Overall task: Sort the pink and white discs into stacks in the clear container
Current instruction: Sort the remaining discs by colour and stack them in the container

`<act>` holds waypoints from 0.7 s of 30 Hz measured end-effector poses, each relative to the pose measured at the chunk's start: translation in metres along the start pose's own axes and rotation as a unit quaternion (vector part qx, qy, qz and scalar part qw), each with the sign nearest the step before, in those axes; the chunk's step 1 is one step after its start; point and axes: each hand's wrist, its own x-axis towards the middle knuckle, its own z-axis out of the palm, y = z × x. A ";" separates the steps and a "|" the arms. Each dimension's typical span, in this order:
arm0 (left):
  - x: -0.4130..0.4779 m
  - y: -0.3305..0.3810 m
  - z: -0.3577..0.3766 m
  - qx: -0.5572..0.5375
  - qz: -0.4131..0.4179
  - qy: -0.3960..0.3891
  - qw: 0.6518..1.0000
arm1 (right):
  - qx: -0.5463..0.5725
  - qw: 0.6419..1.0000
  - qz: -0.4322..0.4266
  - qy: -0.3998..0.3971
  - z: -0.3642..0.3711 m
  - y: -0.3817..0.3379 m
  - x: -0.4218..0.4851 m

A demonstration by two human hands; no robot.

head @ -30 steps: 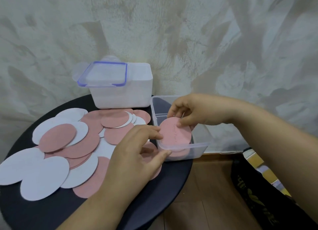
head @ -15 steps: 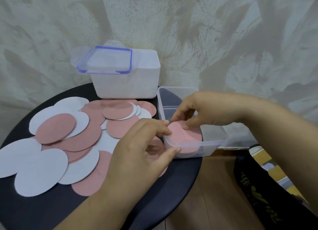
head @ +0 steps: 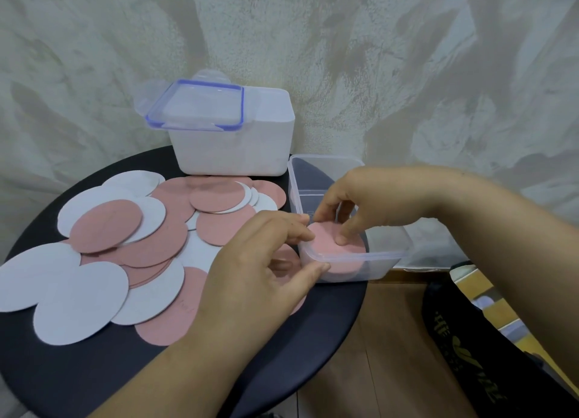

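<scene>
Barely begun: pinching pink disc (head: pixel 326 245) into centre-right clear container (head: pixel 354 256) with right hand (head: pixel 369 201), gripping its corner with left hand (head: pixel 260 270); loose discs (head: pixel 150 242) left-centre.

The clear container (head: pixel 376 265) at centre right is thin see-through plastic, smooth and a little glossy. The pink discs (head: pixel 106 226) and white discs (head: pixel 78 305) at left look like matt card, slightly grainy. The table (head: pixel 94 380) has a dark matt top. The white box (head: pixel 238 154) behind is opaque plastic. The wall (head: pixel 407 57) looks rough.
</scene>
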 end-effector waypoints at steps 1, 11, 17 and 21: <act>0.000 0.000 0.000 -0.001 0.003 -0.001 1.000 | 0.003 1.000 0.001 -0.003 0.000 0.000 0.000; -0.001 -0.001 -0.005 -0.019 -0.020 -0.029 0.999 | -0.002 0.999 0.029 0.013 -0.001 -0.009 -0.005; -0.009 0.008 -0.030 -0.039 -0.055 -0.001 0.998 | 0.100 0.953 -0.044 0.282 0.007 -0.040 -0.023; -0.026 0.002 -0.070 0.048 -0.082 0.039 0.995 | 0.166 0.917 -0.144 0.334 0.045 -0.080 -0.022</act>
